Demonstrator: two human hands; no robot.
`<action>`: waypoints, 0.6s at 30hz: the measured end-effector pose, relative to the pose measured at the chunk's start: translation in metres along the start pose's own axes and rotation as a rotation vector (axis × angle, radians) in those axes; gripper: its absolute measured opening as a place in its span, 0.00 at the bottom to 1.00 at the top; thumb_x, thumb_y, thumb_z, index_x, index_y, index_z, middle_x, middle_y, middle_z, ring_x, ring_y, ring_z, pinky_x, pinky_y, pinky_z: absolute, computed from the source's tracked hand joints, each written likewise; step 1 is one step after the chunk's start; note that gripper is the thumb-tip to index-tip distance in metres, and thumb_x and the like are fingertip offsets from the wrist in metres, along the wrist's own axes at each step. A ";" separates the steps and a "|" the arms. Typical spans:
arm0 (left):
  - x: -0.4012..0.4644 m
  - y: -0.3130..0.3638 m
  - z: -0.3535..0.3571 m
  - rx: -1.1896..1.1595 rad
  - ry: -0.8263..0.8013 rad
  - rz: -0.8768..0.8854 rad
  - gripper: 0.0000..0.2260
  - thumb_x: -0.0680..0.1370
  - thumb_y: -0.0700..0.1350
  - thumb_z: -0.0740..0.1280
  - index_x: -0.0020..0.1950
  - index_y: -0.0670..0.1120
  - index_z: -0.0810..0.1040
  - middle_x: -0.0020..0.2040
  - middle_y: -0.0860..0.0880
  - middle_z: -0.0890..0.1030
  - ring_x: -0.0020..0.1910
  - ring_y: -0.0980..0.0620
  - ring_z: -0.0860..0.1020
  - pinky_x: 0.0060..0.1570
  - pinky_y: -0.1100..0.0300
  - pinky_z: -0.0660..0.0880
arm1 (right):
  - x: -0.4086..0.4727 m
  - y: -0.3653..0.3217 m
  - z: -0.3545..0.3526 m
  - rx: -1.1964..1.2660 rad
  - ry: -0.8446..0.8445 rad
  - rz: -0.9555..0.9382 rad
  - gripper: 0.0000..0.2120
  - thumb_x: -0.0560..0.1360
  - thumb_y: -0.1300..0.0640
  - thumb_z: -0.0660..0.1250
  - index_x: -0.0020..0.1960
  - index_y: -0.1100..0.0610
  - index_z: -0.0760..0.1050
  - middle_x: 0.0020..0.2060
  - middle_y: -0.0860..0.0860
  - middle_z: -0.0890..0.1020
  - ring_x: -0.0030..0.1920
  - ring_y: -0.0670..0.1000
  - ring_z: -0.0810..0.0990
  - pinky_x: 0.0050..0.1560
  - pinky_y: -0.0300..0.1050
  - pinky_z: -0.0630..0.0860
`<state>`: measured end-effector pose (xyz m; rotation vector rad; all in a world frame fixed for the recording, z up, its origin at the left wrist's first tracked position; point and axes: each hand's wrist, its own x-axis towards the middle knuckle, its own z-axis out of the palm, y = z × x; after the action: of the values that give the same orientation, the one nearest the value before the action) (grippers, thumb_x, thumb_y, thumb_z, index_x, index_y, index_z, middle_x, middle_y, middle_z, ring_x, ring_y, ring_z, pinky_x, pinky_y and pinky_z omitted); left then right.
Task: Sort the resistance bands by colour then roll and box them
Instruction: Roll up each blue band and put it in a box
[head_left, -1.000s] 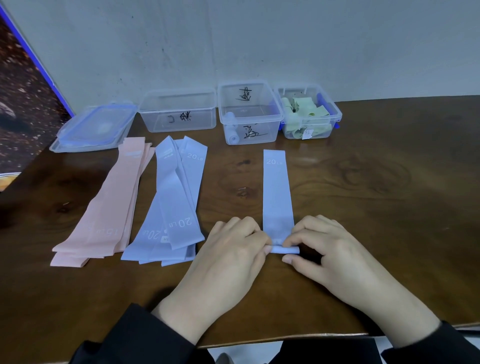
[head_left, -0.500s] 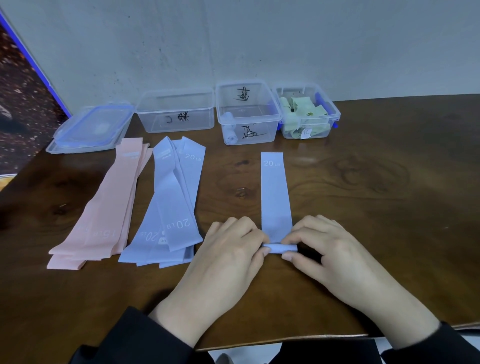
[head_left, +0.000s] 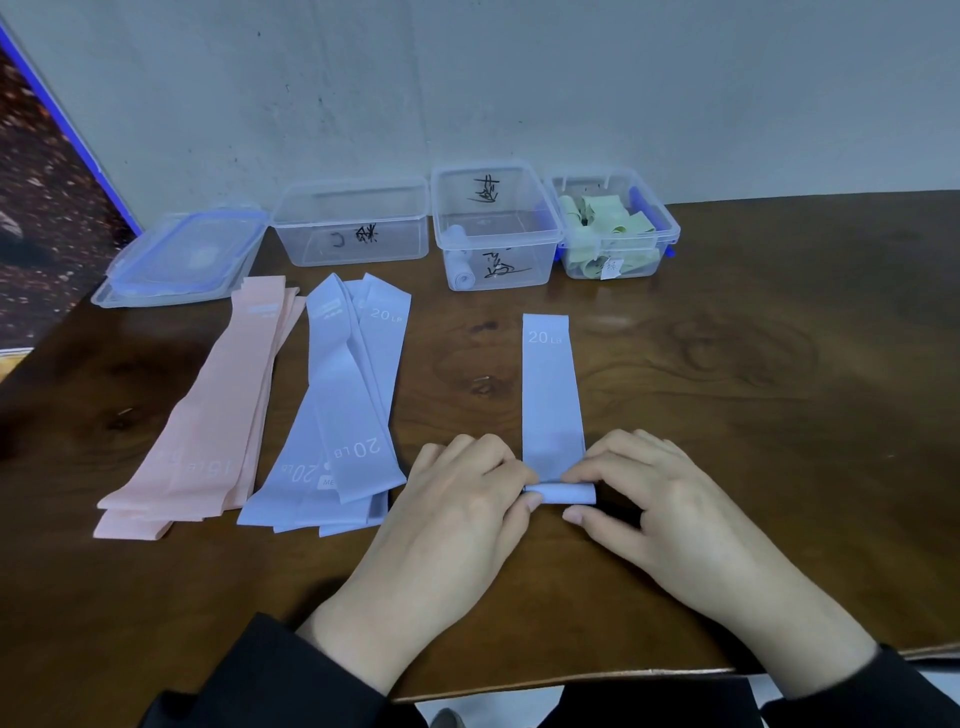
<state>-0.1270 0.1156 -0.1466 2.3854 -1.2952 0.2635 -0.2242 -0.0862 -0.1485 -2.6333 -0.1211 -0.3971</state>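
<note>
Blue band (head_left: 549, 395) lies flat on the worktop (head_left: 753, 415), its long axis running straight away from the person toward the boxes, the "20 LB" mark at the far end. Its near end is already turned into a small roll (head_left: 563, 492) lying crosswise between the hands. The left hand (head_left: 462, 499) pinches the roll's left end with curled fingers, and the right hand (head_left: 649, 499) pinches the right end, thumb tucked under the near side. Both sit equally close, one at each end. To my eye the rolling has only begun, so the roll has to travel away from the body along the flat length. The middle box (head_left: 496, 228), holding one rolled blue band, stands just beyond the far end. Pink pile (head_left: 208, 415) and blue pile (head_left: 343, 410) wait to the left.
</note>
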 end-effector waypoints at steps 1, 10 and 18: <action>0.000 0.000 0.000 -0.005 0.001 0.003 0.08 0.82 0.50 0.62 0.53 0.53 0.82 0.47 0.57 0.75 0.46 0.57 0.71 0.45 0.58 0.70 | 0.000 0.000 0.000 0.001 -0.001 -0.002 0.11 0.78 0.43 0.65 0.54 0.45 0.82 0.49 0.37 0.76 0.49 0.45 0.76 0.50 0.49 0.75; 0.001 0.000 -0.003 -0.031 -0.033 -0.010 0.06 0.80 0.52 0.64 0.54 0.54 0.78 0.48 0.58 0.74 0.47 0.57 0.71 0.47 0.58 0.69 | 0.000 0.000 0.001 -0.012 -0.012 0.011 0.17 0.79 0.40 0.61 0.58 0.45 0.82 0.49 0.37 0.75 0.49 0.45 0.75 0.51 0.48 0.75; 0.000 0.000 -0.002 -0.035 -0.047 -0.032 0.11 0.81 0.55 0.60 0.57 0.54 0.79 0.50 0.59 0.74 0.50 0.58 0.70 0.50 0.60 0.68 | -0.001 -0.001 -0.001 0.003 -0.024 0.013 0.11 0.79 0.42 0.62 0.53 0.45 0.79 0.50 0.37 0.76 0.50 0.44 0.75 0.51 0.46 0.73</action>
<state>-0.1275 0.1168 -0.1445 2.3943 -1.2709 0.1748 -0.2252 -0.0859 -0.1473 -2.6352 -0.1122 -0.3609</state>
